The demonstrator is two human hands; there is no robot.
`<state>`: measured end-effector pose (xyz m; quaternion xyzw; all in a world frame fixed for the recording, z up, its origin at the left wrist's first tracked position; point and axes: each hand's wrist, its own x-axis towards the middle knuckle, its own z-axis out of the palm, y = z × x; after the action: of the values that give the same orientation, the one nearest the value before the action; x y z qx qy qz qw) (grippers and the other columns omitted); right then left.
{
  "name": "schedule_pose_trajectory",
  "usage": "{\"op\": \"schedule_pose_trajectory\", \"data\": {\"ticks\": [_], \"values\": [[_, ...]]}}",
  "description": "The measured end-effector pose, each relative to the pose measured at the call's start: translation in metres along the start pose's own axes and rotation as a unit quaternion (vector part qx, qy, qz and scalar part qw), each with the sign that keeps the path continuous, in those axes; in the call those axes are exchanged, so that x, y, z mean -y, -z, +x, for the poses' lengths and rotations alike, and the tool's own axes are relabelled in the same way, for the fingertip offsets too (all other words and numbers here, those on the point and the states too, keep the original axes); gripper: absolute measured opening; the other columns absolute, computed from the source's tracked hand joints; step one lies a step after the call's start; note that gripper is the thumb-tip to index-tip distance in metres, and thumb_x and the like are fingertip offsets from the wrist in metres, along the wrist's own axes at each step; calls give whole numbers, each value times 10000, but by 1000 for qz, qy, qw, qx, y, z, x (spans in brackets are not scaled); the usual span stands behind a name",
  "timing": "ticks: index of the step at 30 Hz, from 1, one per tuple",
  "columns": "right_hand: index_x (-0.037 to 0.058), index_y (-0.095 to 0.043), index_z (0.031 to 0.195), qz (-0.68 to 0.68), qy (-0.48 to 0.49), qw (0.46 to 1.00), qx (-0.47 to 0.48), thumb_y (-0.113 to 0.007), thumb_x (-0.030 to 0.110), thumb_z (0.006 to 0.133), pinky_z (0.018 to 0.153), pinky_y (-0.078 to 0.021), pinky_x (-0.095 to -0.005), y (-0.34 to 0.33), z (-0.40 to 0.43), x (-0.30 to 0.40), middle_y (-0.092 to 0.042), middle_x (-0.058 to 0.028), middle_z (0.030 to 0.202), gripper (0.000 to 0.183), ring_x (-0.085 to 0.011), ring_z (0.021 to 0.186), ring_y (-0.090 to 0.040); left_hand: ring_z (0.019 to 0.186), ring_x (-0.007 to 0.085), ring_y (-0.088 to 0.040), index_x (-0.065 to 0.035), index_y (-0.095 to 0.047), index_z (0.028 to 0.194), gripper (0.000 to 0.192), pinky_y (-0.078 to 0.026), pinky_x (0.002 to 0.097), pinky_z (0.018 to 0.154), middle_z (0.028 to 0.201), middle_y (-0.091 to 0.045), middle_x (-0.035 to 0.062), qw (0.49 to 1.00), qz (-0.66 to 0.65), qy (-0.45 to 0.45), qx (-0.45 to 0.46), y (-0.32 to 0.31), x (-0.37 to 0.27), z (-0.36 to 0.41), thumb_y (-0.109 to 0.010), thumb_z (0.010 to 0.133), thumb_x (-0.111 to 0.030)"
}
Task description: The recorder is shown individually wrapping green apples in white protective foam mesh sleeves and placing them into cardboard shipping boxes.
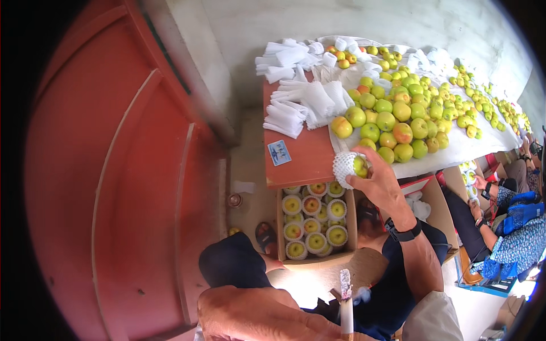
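My right hand [379,179] grips a yellow-green apple [361,166] partly sleeved in a white foam net [342,169], just above the table's front edge. At the bottom, close to the camera, my left hand [264,313] has its fingers around a lit cigarette [346,304] with a long ash; the lower picture edge cuts off part of the grip. Below the table, between my legs, stands an open cardboard box [316,263] holding several net-sleeved apples [316,242]. Loose apples [401,111] are heaped on the table's white cloth [413,170].
Flat foam nets [307,98] lie on the red-brown table [298,170], near a blue card [279,152] bearing writing. Another cardboard box [435,209] stands to the right. Beyond it, a seated person [507,238] handles sleeved apples. A red door [140,170] borders the left.
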<state>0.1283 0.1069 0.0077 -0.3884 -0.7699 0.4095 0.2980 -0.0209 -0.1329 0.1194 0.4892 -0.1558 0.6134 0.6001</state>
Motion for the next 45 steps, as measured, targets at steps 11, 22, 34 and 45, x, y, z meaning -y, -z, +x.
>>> {"op": "schedule_pose_trajectory", "data": {"ticks": [11,22,34,45], "values": [[128,-586,1330,-150,2,968,201,-759,303,765,987,-500,-440,-48,-6,-42,-671,-186,1239,616,-382,1152,-625,694,134,-582,76,-159,1581,876,-433,267,582,1630,-251,317,941,261,84,-197,111,-88,-4,-560,1035,-479],[167,-520,1458,-276,-102,913,281,-723,338,775,943,-531,-415,-110,0,-103,-684,-154,1267,732,-332,1153,-655,755,138,-488,131,-297,1491,729,-441,260,671,1606,-278,326,848,363,23,-386,169,-98,-26,-533,1064,-411],[132,-525,1459,-238,-144,927,250,-727,334,774,998,-509,-417,-172,-33,-160,-647,-170,1352,743,-344,1214,-632,850,152,-619,79,-415,1399,579,-476,251,657,1465,-452,268,856,338,-4,-392,170,-85,-23,-541,1064,-375],[136,-567,1363,-296,-54,940,162,-754,194,782,915,-549,-505,-187,-58,-187,-583,-190,1356,613,-413,1119,-650,735,118,-611,15,-508,1346,567,-476,219,583,1376,-594,208,826,321,-45,-461,173,-82,-15,-531,1055,-471]]}}
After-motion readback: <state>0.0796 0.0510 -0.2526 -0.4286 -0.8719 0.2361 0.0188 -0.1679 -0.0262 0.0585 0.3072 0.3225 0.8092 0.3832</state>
